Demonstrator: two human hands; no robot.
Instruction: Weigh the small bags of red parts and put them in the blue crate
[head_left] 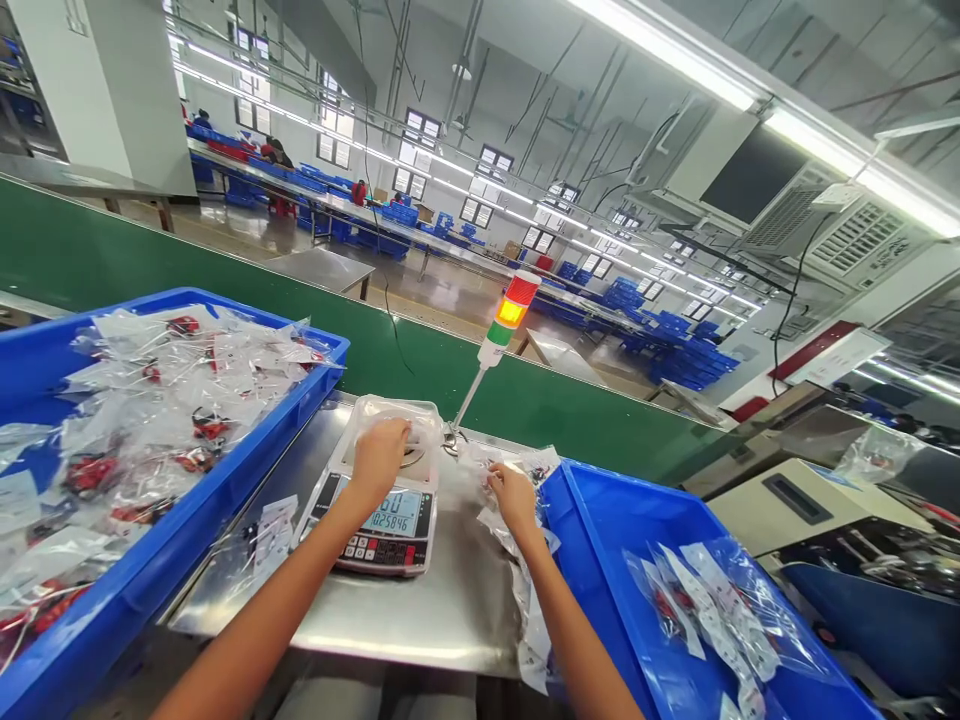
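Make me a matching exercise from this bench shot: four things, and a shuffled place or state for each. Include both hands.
Things
1. Left hand
2. Right hand
3. Signal light
4. Fuller blue bin

Places and states
A. At the left edge of the picture
B. At the plastic packets just right of the scale
C. Lit amber
D. Over the scale's weighing area

Right pairs: 1-D, 2-B, 3-C, 4-A
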